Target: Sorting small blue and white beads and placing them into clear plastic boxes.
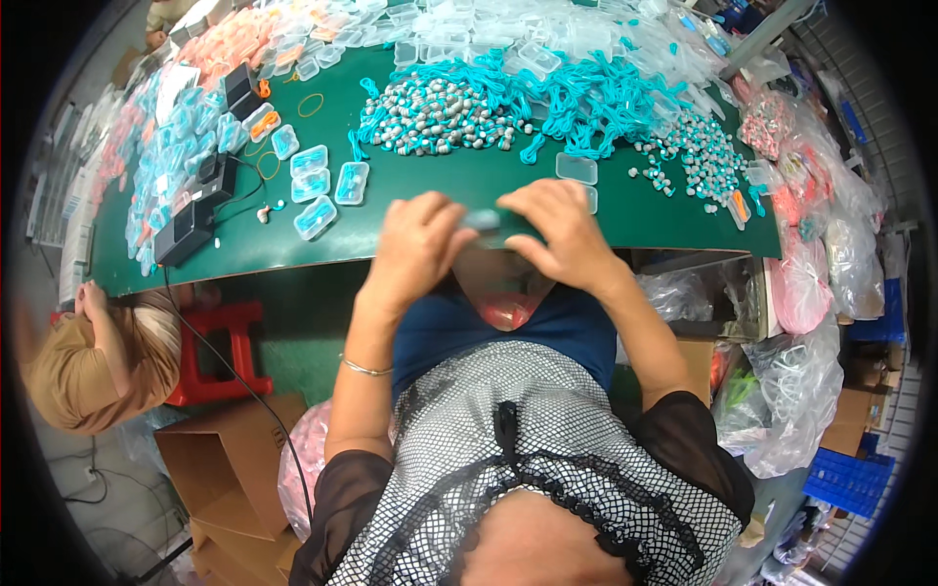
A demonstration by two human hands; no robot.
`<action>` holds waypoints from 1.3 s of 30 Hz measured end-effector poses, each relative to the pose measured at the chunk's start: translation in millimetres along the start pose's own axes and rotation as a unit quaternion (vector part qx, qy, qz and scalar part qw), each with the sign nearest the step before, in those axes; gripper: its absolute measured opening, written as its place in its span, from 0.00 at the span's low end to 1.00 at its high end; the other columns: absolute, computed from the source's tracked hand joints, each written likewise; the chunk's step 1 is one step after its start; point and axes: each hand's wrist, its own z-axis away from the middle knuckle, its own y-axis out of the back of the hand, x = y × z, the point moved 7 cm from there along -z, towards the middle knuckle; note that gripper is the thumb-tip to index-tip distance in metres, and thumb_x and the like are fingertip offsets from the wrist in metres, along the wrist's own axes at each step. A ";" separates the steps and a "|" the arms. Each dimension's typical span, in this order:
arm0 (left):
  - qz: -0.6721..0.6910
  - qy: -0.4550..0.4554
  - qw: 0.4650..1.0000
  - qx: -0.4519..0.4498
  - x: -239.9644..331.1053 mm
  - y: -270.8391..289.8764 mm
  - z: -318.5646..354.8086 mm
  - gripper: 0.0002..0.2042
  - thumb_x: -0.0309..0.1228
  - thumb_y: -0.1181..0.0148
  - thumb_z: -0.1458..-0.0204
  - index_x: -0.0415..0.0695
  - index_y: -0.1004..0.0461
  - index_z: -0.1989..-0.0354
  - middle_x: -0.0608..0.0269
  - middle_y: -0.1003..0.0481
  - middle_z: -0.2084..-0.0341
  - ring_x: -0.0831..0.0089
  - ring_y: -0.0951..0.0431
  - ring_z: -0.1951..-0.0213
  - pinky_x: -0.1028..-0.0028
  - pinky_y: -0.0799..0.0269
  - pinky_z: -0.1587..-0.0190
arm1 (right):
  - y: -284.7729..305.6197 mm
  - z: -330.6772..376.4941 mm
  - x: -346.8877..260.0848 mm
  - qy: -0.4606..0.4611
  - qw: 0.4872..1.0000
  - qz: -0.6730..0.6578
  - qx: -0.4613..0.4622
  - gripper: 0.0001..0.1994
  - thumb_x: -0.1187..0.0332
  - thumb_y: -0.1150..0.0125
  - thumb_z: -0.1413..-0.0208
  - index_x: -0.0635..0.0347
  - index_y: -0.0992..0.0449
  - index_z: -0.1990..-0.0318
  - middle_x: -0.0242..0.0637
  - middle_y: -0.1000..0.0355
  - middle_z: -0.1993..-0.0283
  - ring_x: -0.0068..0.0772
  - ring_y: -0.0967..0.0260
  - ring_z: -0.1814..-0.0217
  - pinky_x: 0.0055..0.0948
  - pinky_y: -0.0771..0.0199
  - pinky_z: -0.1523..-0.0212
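My left hand (415,244) and my right hand (559,232) meet at the near edge of the green table (440,195), both pinching a small clear plastic case (483,221) held between them. Just beyond my right hand lies another clear case (576,169). Further back sit a heap of grey earplugs (440,112) on teal cords and a tangle of teal cords (596,98). Filled cases with blue contents (322,186) lie to the left of my hands. A clear bag with red pieces (503,308) hangs in my lap below the table edge.
Empty clear cases (469,34) pile up at the table's back. Black boxes with cables (200,210) stand at the left. Another person (93,356) crouches at lower left beside a red stool (220,347). Cardboard boxes (230,469) and plastic bags (811,283) crowd the floor.
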 end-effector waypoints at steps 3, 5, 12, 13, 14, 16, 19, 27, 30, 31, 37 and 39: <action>-0.099 0.048 0.994 0.010 -35.2 22.8 8.7 0.13 0.33 0.33 0.52 0.44 0.24 0.59 0.60 0.27 0.64 0.61 0.26 0.61 0.64 0.35 0.61 | 26.2 22.2 42.4 -0.099 0.985 0.137 0.015 0.17 0.65 0.37 0.47 0.55 0.26 0.50 0.38 0.27 0.52 0.42 0.32 0.46 0.42 0.40 0.46; -0.131 0.056 0.990 0.005 -37.5 30.9 6.1 0.13 0.32 0.33 0.52 0.45 0.23 0.59 0.61 0.27 0.63 0.61 0.26 0.61 0.64 0.35 0.61 | 26.5 31.3 53.5 -0.130 0.978 0.166 0.005 0.16 0.65 0.37 0.47 0.55 0.26 0.50 0.39 0.27 0.51 0.43 0.33 0.45 0.42 0.40 0.46; -0.065 0.069 0.994 0.055 -12.2 -25.1 -56.3 0.07 0.31 0.34 0.55 0.45 0.22 0.68 0.60 0.25 0.72 0.59 0.23 0.65 0.60 0.31 0.63 | 12.4 24.2 30.9 -0.076 0.994 0.073 0.005 0.16 0.64 0.33 0.51 0.55 0.24 0.54 0.35 0.28 0.53 0.41 0.33 0.46 0.42 0.40 0.45; -0.069 0.086 0.993 0.035 -13.6 -40.4 -68.2 0.07 0.31 0.34 0.54 0.45 0.21 0.66 0.59 0.24 0.73 0.57 0.22 0.66 0.59 0.30 0.64 | 13.1 24.2 29.9 -0.076 0.995 0.063 0.001 0.16 0.64 0.33 0.51 0.55 0.24 0.54 0.35 0.28 0.53 0.41 0.33 0.46 0.42 0.40 0.45; -0.073 0.102 0.992 0.015 -16.8 -55.3 -77.9 0.07 0.31 0.35 0.52 0.45 0.21 0.65 0.58 0.23 0.73 0.55 0.22 0.67 0.58 0.28 0.64 | 14.2 24.8 28.9 -0.076 0.996 0.054 -0.003 0.16 0.64 0.33 0.51 0.55 0.24 0.54 0.35 0.28 0.52 0.41 0.33 0.46 0.42 0.40 0.44; -0.081 0.095 0.992 0.000 -19.7 -75.9 -92.4 0.07 0.32 0.37 0.51 0.45 0.21 0.66 0.55 0.23 0.72 0.53 0.21 0.67 0.55 0.27 0.65 | 22.9 30.4 27.4 -0.077 0.995 0.056 0.013 0.15 0.65 0.34 0.50 0.56 0.24 0.54 0.37 0.28 0.52 0.42 0.33 0.46 0.42 0.40 0.44; -0.147 0.110 0.983 -0.001 -24.3 -85.5 -98.6 0.04 0.27 0.46 0.51 0.44 0.24 0.71 0.54 0.23 0.73 0.55 0.19 0.70 0.58 0.26 0.68 | 41.0 44.5 42.9 -0.101 0.992 0.051 0.048 0.13 0.68 0.34 0.49 0.57 0.23 0.56 0.38 0.27 0.52 0.43 0.31 0.47 0.41 0.38 0.45; -0.148 0.099 0.984 -0.008 -19.4 -88.6 -97.2 0.03 0.25 0.46 0.50 0.44 0.26 0.69 0.54 0.24 0.72 0.54 0.20 0.71 0.57 0.26 0.71 | 85.3 69.3 124.5 -0.238 0.927 0.267 0.113 0.05 0.66 0.35 0.49 0.51 0.19 0.64 0.30 0.24 0.63 0.36 0.30 0.56 0.43 0.40 0.50; -0.139 0.108 0.984 -0.006 -21.0 -92.5 -99.3 0.03 0.25 0.46 0.50 0.44 0.26 0.69 0.53 0.24 0.72 0.52 0.20 0.72 0.57 0.26 0.72 | 75.0 60.4 128.9 -0.219 0.924 0.305 0.071 0.05 0.65 0.35 0.48 0.50 0.19 0.64 0.29 0.25 0.65 0.34 0.31 0.55 0.44 0.43 0.50; -0.130 0.105 0.986 0.000 -21.1 -93.1 -99.8 0.03 0.25 0.46 0.50 0.45 0.26 0.68 0.53 0.24 0.72 0.52 0.20 0.72 0.56 0.26 0.71 | 73.8 58.4 127.5 -0.216 0.923 0.311 0.066 0.04 0.66 0.35 0.49 0.50 0.20 0.65 0.29 0.26 0.66 0.34 0.30 0.57 0.43 0.43 0.51; -0.058 0.105 0.993 0.013 -24.8 -83.7 -91.1 0.04 0.26 0.46 0.49 0.44 0.25 0.68 0.51 0.24 0.72 0.49 0.20 0.71 0.54 0.26 0.70 | 61.4 56.3 88.2 -0.166 0.951 0.244 0.092 0.03 0.70 0.37 0.48 0.51 0.20 0.66 0.29 0.26 0.67 0.35 0.29 0.61 0.39 0.41 0.52; -0.054 0.126 0.990 0.008 -22.1 -80.7 -92.4 0.04 0.26 0.46 0.49 0.44 0.25 0.68 0.51 0.24 0.72 0.48 0.20 0.70 0.54 0.26 0.69 | 57.7 57.8 85.8 -0.159 0.959 0.218 0.088 0.04 0.71 0.37 0.49 0.54 0.20 0.65 0.33 0.26 0.66 0.37 0.28 0.60 0.38 0.38 0.52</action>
